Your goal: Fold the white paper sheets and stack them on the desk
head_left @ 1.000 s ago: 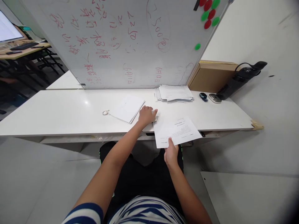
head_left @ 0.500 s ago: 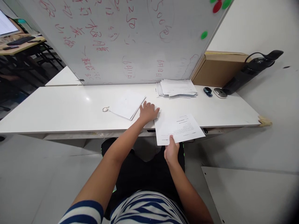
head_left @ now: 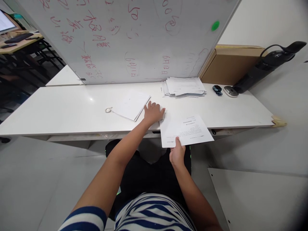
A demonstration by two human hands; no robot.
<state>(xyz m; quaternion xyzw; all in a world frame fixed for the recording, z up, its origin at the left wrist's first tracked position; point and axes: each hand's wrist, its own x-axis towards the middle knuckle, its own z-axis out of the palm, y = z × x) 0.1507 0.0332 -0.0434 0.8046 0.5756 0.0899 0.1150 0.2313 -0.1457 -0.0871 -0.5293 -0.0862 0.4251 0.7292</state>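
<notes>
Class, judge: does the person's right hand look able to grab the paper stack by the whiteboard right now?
Probably not: the right hand is pinching the printed sheet, which also extends between it and the paper stack.

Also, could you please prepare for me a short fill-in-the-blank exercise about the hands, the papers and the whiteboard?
The ____ hand pinches the near edge of the printed sheet.
The round magnet in view on the whiteboard is ____ in colour.
In the picture, the stack of papers lies to the ____ of the computer mouse.
Missing words: right; green; left.
</notes>
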